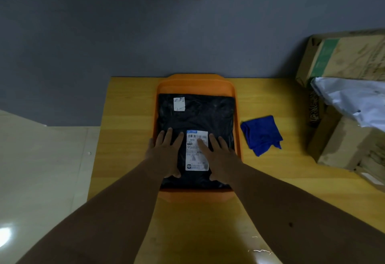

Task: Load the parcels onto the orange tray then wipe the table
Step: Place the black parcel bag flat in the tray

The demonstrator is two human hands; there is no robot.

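Grey wall is backing a yellow wooden table (pixel 129 117), with cardboard boxes (pixel 343 59) crowding its right edge. Centred, the orange tray (pixel 195 81) is holding black poly-mailer parcels (pixel 195 117): probably soft, light and slippery. Left hand (pixel 164 155) and right hand (pixel 218 155) are pressing flat, fingers straight, gripping nothing. Right of the tray, a blue cloth (pixel 261 134) is lying within reach.
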